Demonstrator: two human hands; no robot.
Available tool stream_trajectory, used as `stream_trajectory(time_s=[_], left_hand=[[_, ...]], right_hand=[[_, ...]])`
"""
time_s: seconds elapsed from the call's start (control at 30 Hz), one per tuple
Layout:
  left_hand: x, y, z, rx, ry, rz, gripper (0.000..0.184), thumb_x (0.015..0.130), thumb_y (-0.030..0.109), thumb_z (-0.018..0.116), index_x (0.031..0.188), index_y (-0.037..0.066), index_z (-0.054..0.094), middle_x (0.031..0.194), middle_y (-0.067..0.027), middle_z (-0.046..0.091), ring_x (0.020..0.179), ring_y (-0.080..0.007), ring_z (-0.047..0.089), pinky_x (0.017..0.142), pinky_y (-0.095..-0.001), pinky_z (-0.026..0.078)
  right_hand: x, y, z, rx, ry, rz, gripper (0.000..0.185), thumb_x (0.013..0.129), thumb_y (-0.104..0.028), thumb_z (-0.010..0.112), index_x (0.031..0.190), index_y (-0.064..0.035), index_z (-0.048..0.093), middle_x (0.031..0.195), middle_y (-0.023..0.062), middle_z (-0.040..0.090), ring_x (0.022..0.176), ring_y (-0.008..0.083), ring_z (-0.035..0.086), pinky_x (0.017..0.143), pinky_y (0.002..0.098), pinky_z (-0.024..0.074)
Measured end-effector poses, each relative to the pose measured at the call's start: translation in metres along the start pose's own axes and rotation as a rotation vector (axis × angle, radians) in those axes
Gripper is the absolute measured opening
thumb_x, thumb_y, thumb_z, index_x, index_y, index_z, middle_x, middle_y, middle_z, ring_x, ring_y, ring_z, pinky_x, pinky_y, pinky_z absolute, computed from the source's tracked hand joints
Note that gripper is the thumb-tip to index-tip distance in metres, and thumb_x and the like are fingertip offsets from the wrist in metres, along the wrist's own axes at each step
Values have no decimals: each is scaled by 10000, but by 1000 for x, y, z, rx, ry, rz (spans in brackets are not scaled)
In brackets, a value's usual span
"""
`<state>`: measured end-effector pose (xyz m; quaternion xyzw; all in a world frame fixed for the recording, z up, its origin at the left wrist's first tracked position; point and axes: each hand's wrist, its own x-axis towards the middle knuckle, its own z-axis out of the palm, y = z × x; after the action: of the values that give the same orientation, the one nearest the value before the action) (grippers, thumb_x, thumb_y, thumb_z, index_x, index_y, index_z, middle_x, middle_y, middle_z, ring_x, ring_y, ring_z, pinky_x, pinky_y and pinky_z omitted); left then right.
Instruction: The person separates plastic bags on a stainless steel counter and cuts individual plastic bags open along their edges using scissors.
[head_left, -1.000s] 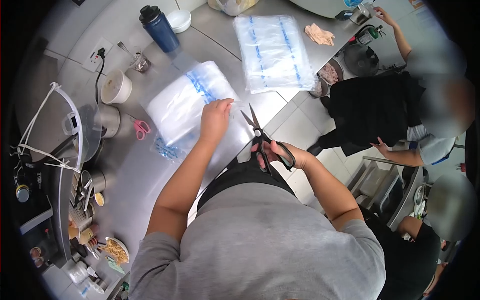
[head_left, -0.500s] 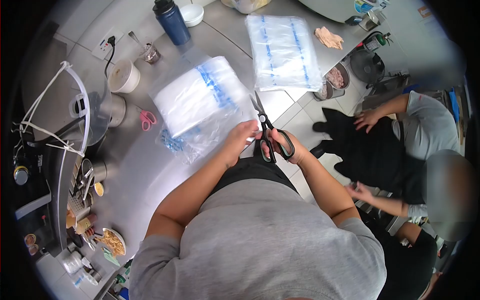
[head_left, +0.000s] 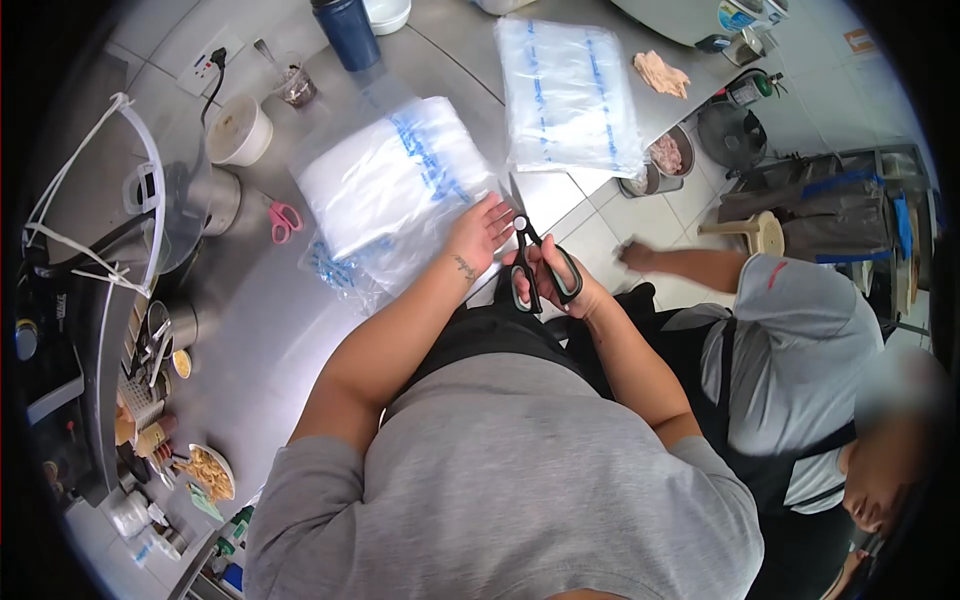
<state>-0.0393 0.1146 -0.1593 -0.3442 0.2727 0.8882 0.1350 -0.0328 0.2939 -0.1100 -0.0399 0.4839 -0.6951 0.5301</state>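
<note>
Holding scissors (head_left: 521,225), right hand (head_left: 589,292), plastic pack (head_left: 375,190) nearby (blue print (head_left: 424,152) unreadable)

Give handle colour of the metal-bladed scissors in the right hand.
Scissor handles: black outside, greyish along the inside; clearest in the head view.

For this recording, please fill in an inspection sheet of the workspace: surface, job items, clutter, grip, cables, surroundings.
Surface: metal counter, shiny, with seam lines.
Job items: black scissors; nearer plastic pack and farther plastic pack, both blue-printed.
Clutter: pink scissors, white tub, blue bottle, dish of food.
Grip: right hand holds the black scissors; left hand open beside them, no held item visible.
Cables: black cable, plugged into the wall outlet.
Surroundings: co-worker close on the right; tiled floor.
</note>
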Motion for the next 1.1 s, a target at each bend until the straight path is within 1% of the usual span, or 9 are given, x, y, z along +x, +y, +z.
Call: stream_trajectory(time_s=[0.13,0.17,0.37,0.47,0.57,0.77,0.87,1.0,1.1], left_hand=[[-9,7,3,-27,41,-90,280,873,336,658,1040,130,569,1010,-11,600,987,-165,544,836,-351,382],[-8,5,1,-10,30,-57,266,871,332,665,1030,137,576,1000,-7,605,982,-162,539,831,-357,362],[-11,8,3,95,7,-80,254,886,302,654,1014,93,585,988,-15,606,973,-176,531,877,-372,381],[-15,10,6,98,21,-73,253,881,306,658,1017,100,601,982,-8,612,984,-168,525,888,-366,379],[-16,12,4,102,21,-72,280,863,288,684,1043,94,594,1056,-21,590,1061,-168,479,875,-388,370],[-32,22,10,157,138,-57,365,847,317,698,1109,84,595,1170,-45,529,1160,-177,403,893,-377,364],[-31,23,2,209,113,-13,342,849,328,694,1091,101,607,1108,-22,557,1114,-168,439,872,-369,379],[-35,26,-3,228,115,-102,285,853,343,685,1023,130,599,981,27,580,955,-135,511,816,-323,388],[-40,22,-7,243,79,-116,265,850,353,685,984,138,608,957,30,581,916,-131,520,797,-319,395]], right_hand=[[2,4,8,101,-64,6,926,747,-849,359,1169,-45,540,814,39,563,758,159,549,731,290,427],[3,3,10,112,-82,4,936,726,-865,368,1167,-58,541,829,31,568,783,156,553,758,293,426],[13,6,9,108,-43,-106,901,756,-837,381,1160,-47,542,800,26,563,754,148,544,739,276,420],[17,15,9,102,-18,-157,887,773,-819,390,1164,-35,533,779,25,553,730,149,532,717,273,414],[18,17,14,52,69,-172,857,794,-789,416,1151,-17,516,755,31,539,694,147,533,679,268,433],[24,14,23,63,24,-198,866,795,-795,398,1155,-16,515,781,41,532,729,154,526,721,286,424],[22,8,24,180,-96,-162,880,793,-806,374,1162,-20,515,787,39,523,749,163,526,738,294,418],[12,9,27,427,-245,-59,899,759,-840,361,1150,-47,523,790,23,523,781,171,525,743,289,419],[10,10,34,378,-191,-84,906,738,-854,365,1154,-67,529,809,26,537,775,172,532,750,281,421]])
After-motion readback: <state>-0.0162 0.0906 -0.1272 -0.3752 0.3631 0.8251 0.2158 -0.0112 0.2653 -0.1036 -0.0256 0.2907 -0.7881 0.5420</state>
